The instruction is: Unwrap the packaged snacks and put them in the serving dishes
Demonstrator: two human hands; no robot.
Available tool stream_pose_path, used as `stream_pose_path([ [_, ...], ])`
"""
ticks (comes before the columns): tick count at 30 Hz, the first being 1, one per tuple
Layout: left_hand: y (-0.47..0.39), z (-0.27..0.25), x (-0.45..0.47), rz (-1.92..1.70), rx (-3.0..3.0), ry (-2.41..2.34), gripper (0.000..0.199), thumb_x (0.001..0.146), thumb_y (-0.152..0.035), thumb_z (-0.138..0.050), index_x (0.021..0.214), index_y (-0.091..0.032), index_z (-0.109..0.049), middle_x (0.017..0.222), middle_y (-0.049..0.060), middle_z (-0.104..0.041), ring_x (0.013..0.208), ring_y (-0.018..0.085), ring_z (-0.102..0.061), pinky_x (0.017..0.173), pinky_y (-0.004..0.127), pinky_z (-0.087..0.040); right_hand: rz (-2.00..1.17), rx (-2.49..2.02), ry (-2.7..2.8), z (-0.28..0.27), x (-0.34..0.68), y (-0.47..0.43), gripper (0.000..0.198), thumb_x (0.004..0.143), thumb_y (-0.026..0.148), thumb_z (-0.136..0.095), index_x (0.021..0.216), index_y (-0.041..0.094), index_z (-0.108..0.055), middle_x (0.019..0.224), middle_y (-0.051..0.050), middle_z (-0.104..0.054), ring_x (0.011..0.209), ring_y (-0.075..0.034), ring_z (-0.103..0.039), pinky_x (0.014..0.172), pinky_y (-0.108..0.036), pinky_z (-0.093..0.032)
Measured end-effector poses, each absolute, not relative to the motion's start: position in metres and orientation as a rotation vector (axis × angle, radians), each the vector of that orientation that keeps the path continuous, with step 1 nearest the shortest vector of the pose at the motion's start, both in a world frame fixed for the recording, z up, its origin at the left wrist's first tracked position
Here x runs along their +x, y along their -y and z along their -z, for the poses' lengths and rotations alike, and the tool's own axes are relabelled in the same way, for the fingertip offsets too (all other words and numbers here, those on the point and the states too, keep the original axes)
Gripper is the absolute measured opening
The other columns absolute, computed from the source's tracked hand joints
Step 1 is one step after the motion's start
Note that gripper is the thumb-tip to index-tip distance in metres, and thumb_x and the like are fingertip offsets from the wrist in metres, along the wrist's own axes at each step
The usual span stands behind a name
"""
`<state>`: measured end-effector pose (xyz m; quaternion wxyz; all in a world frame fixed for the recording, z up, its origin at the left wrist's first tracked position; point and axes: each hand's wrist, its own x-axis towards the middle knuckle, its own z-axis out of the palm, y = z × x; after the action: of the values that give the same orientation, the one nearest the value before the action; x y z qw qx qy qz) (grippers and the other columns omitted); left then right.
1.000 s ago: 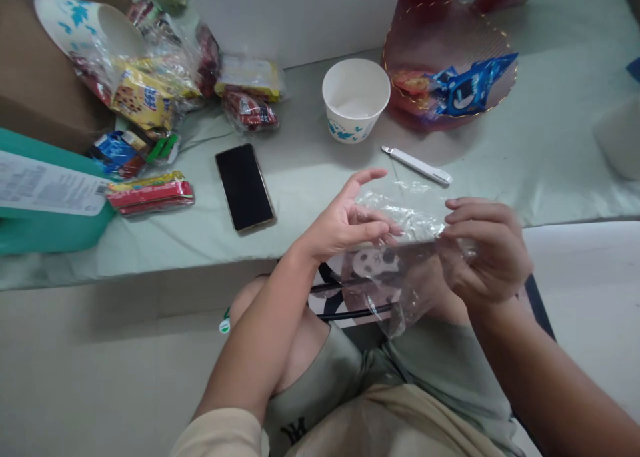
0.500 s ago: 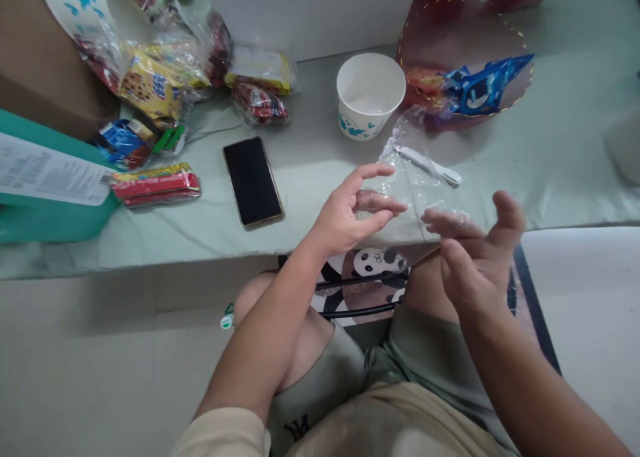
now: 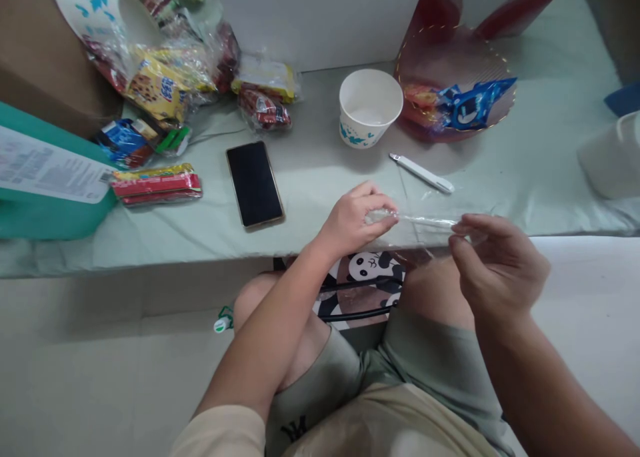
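In front of the cup [image 3: 369, 113], the left hand [image 3: 351, 222] and right hand [image 3: 505, 265] hold a clear bag [image 3: 429, 221], each grip pinched narrow; a knife [image 3: 423, 174] lies nearer the cup

Green tablecloth [image 3: 310, 177] (creased): phone [image 3: 255, 185], paper cup [image 3: 371, 113], slim tool [image 3: 423, 174].

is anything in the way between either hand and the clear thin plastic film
Nothing visible is: the bare left hand and bare right hand both pinch the clear thin plastic film directly. The slim white tool lies beyond the film, toward the white paper cup with blue leaves, not between.
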<state>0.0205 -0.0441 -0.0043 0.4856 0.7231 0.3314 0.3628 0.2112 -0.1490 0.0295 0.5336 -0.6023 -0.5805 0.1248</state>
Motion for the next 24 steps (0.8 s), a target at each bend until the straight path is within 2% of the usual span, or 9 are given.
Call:
stream_pose_path([
  [3, 0.042, 0.002, 0.017, -0.975, 1.707, -0.826, 0.019, 0.082, -0.041, -0.078, 0.080, -0.022, -0.074, 0.119, 0.010, -0.062, 0.113, 0.023, -0.061, 0.106, 0.041, -0.048, -0.179, -1.457, 1.386, -0.024, 0.216, 0.142, 0.029, 0.082, 0.024, -0.077, 0.110, 0.028, -0.070, 0.092, 0.000, -0.064, 0.081, -0.017, -0.065, 0.077, -0.037, -0.054],
  [5, 0.041, -0.002, 0.013, -0.954, 1.553, -0.723, 0.022, 0.080, -0.040, -0.081, 0.078, -0.020, -0.069, 0.127, 0.011, -0.064, 0.121, 0.025, -0.060, 0.111, 0.043, -0.044, -0.119, -1.473, 1.401, -0.019, 0.220, 0.137, 0.046, 0.077, 0.029, -0.081, 0.120, 0.032, -0.066, 0.110, -0.003, -0.060, 0.096, -0.021, -0.064, 0.086, -0.041, -0.054],
  [9, 0.039, -0.011, 0.007, -0.819, 1.081, -0.501, 0.035, 0.080, -0.047, -0.081, 0.079, -0.019, -0.059, 0.110, 0.007, -0.074, 0.105, 0.021, -0.070, 0.100, 0.039, -0.051, -0.392, -1.464, 1.414, -0.013, 0.221, 0.127, 0.077, 0.071, 0.041, -0.085, 0.139, 0.035, -0.050, 0.140, -0.008, -0.055, 0.132, -0.033, -0.055, 0.108, -0.053, -0.048],
  [10, 0.039, -0.013, 0.007, -0.792, 0.986, -0.493, 0.039, 0.080, -0.049, -0.081, 0.080, -0.020, -0.057, 0.108, 0.007, -0.075, 0.102, 0.021, -0.072, 0.095, 0.037, -0.053, -0.532, -1.468, 1.395, -0.012, 0.219, 0.125, 0.077, 0.070, 0.043, -0.086, 0.138, 0.033, -0.051, 0.135, -0.008, -0.060, 0.128, -0.032, -0.059, 0.106, -0.053, -0.050],
  [12, 0.037, -0.014, 0.007, -0.758, 0.857, -0.540, 0.043, 0.079, -0.054, -0.081, 0.084, -0.020, -0.055, 0.109, 0.007, -0.076, 0.097, 0.021, -0.074, 0.085, 0.033, -0.055, -0.807, -1.535, 1.316, -0.014, 0.214, 0.121, 0.055, 0.074, 0.043, -0.083, 0.123, 0.028, -0.061, 0.111, -0.005, -0.072, 0.103, -0.027, -0.070, 0.089, -0.046, -0.057],
  [15, 0.033, -0.014, 0.008, -0.691, 0.762, -0.652, 0.048, 0.076, -0.056, -0.082, 0.100, -0.021, -0.058, 0.110, 0.007, -0.077, 0.091, 0.021, -0.075, 0.074, 0.030, -0.054, -1.026, -1.637, 1.105, -0.019, 0.204, 0.116, 0.022, 0.084, 0.042, -0.076, 0.086, 0.023, -0.066, 0.076, -0.001, -0.070, 0.069, -0.018, -0.066, 0.066, -0.033, -0.054],
  [17, 0.031, -0.013, 0.010, -0.615, 0.756, -0.674, 0.050, 0.074, -0.050, -0.084, 0.106, -0.020, -0.061, 0.106, 0.008, -0.078, 0.087, 0.020, -0.074, 0.071, 0.028, -0.053, -1.102, -1.604, 0.929, -0.021, 0.200, 0.114, 0.022, 0.084, 0.041, -0.076, 0.081, 0.022, -0.065, 0.072, 0.000, -0.068, 0.068, -0.016, -0.066, 0.064, -0.030, -0.054],
  [20, 0.029, -0.012, 0.015, -0.539, 0.842, -0.710, 0.031, 0.079, -0.037, -0.079, 0.097, -0.016, -0.066, 0.088, 0.006, -0.077, 0.072, 0.014, -0.070, 0.063, 0.025, -0.050, -1.197, -1.535, 0.756, -0.022, 0.199, 0.113, 0.025, 0.082, 0.043, -0.078, 0.088, 0.023, -0.064, 0.077, 0.000, -0.069, 0.068, -0.016, -0.067, 0.063, -0.028, -0.055],
  [24, 0.024, -0.012, 0.020, -0.550, 0.998, -0.797, 0.012, 0.085, -0.025, -0.069, 0.091, -0.015, -0.070, 0.064, -0.002, -0.066, 0.052, 0.007, -0.058, 0.051, 0.020, -0.043, -1.270, -1.521, 0.669, -0.022, 0.203, 0.113, 0.032, 0.078, 0.045, -0.081, 0.087, 0.022, -0.061, 0.065, 0.003, -0.061, 0.051, -0.011, -0.054, 0.047, -0.024, -0.044],
])
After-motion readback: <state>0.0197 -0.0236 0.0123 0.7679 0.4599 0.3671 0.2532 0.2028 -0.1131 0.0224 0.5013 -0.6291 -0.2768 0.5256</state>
